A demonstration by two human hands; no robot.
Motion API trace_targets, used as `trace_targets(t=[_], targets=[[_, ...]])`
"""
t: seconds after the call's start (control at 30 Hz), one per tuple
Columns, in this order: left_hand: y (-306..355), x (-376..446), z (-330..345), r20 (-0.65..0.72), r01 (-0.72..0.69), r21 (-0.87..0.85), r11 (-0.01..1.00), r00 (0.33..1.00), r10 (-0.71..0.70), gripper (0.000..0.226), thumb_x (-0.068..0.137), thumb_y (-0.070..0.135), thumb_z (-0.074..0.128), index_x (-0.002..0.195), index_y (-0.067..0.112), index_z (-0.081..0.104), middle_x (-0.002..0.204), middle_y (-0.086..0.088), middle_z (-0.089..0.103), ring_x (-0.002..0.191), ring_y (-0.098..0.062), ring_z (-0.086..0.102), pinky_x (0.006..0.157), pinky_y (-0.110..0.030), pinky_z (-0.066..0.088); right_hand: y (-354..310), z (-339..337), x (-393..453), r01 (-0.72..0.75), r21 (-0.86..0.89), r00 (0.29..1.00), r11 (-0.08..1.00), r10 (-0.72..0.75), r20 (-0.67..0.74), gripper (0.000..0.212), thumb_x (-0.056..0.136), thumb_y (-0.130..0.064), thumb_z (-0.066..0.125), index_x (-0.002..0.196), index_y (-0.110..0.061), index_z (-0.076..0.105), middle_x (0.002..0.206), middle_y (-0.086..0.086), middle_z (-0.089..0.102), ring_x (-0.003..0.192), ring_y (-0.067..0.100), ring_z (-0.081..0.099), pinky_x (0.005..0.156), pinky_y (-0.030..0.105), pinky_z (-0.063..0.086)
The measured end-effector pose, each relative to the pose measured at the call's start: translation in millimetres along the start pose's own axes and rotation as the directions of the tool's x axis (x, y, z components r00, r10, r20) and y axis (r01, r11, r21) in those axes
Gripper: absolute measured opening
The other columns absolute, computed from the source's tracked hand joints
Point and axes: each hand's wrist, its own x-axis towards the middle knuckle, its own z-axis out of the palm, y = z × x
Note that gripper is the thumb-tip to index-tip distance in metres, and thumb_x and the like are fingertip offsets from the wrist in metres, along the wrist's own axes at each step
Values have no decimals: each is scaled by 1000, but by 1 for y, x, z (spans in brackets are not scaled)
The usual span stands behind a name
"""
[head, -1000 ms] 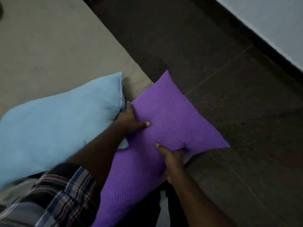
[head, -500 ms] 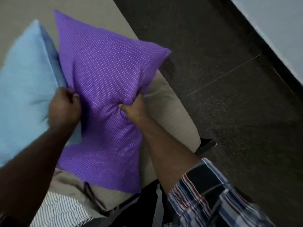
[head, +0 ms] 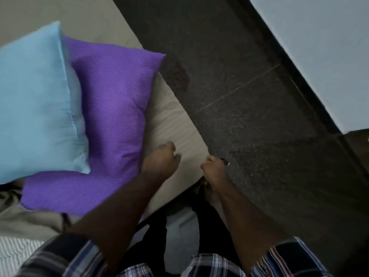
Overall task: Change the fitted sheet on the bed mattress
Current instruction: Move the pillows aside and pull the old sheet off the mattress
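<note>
1. Head view, looking down: both pillows lie on the bed, the blue pillow [head: 36,100] overlapping the purple pillow [head: 111,108], and neither is in my grip. My guess is they sit back from the corner so the sheet there is free to work on.
2. My left hand [head: 161,158] hangs just beside the purple pillow's near edge, fingers loosely curled and holding nothing (whether a knuckle brushes the cloth, I cannot tell through the blur).
3. My right hand [head: 214,170] is over the bed's corner, at the very edge where the floor [head: 259,116] begins, fingers curled in; it may be pinching the hem, but I cannot tell.
4. The beige sheet [head: 175,124] is on the mattress, stretched flat along this edge, with looser folds bunched at the lower left under the pillows.
5. I judge the corner to be the place to start pulling the sheet off (nothing weighs it down there).
</note>
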Motion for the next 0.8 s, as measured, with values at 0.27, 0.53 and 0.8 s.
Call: trace_targets(t=[0.27,0.53,0.8], targets=[[92,66,115,182,259,133,957,942,-280,43,102,45,45,116,8,62,122,-15,64,112,-33,60,89,-36,48,46,-37,95,11,82,994,997,-19,105,46,97,-6,53,142,-7,51,139,11,59,128,26,55,111,42,42],[105,101,159,8,379,351,856,913,-408,57,97,62,43,128,16,59,130,-8,61,120,-30,59,94,-38,47,65,-44,130,281,-126,936,952,-242,254,38,89,-19,55,126,-23,61,118,6,70,110,28,65,96,40,52],[83,82,137,-43,383,-32,923,922,-384,42,89,50,52,67,15,60,82,-12,70,89,-35,66,69,-35,50,45,-42,127,451,-290,865,844,-334,374,56,88,-13,59,142,-10,47,137,13,57,128,31,53,104,33,41]])
